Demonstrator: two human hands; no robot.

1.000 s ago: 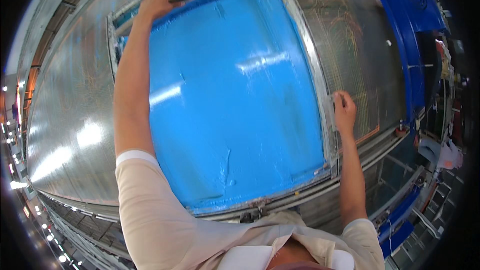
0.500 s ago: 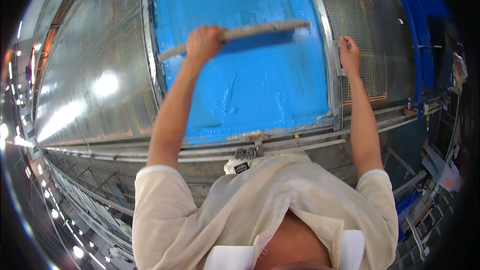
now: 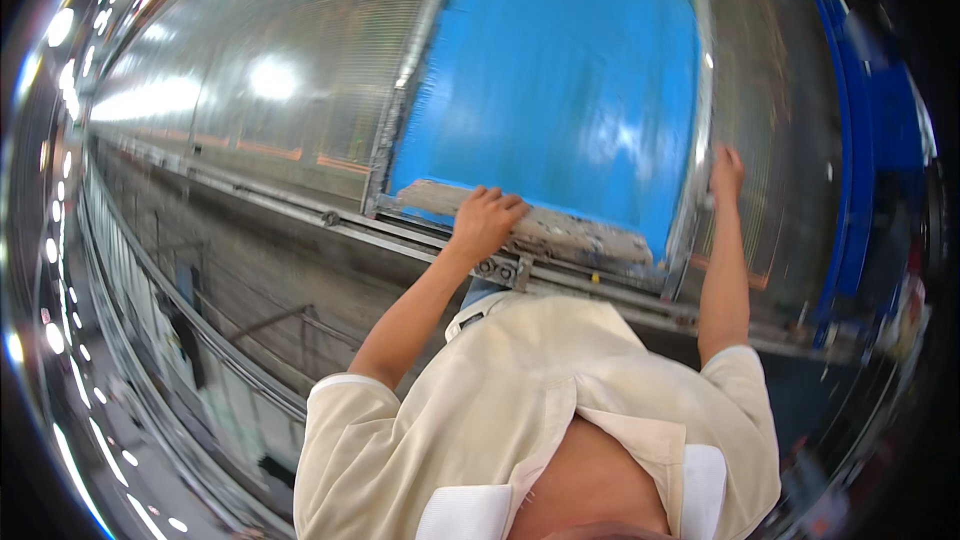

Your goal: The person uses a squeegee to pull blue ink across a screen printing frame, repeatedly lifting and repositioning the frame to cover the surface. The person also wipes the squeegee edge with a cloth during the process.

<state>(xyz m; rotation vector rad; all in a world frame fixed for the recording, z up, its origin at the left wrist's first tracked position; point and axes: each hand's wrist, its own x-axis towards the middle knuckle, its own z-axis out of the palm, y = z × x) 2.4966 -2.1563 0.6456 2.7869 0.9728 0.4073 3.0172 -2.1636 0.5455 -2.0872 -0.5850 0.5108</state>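
A screen-printing frame (image 3: pixel 398 100) with a metal border lies before me, its mesh (image 3: pixel 560 70) coated in bright blue ink. My left hand (image 3: pixel 486 220) grips a long squeegee (image 3: pixel 590 235), with its fingers wrapped over the worn, stained wooden bar. The squeegee lies along the near edge of the frame, and its blade is hidden. By the frame's right border is my right hand (image 3: pixel 728 178), closed and slightly blurred. Whatever may be in its fingers is too small to make out.
A long printing table (image 3: pixel 270 125) with orange and yellow line marks runs left and right of the frame. Its metal rail (image 3: pixel 290 185) passes just in front of my body. Blue machinery (image 3: pixel 850 150) stands at the right. A railing (image 3: pixel 225 325) is at the lower left.
My left hand has drawn the squeegee from the middle of the blue mesh to its near edge. The view has turned, and my right hand stays beside the frame's right border.
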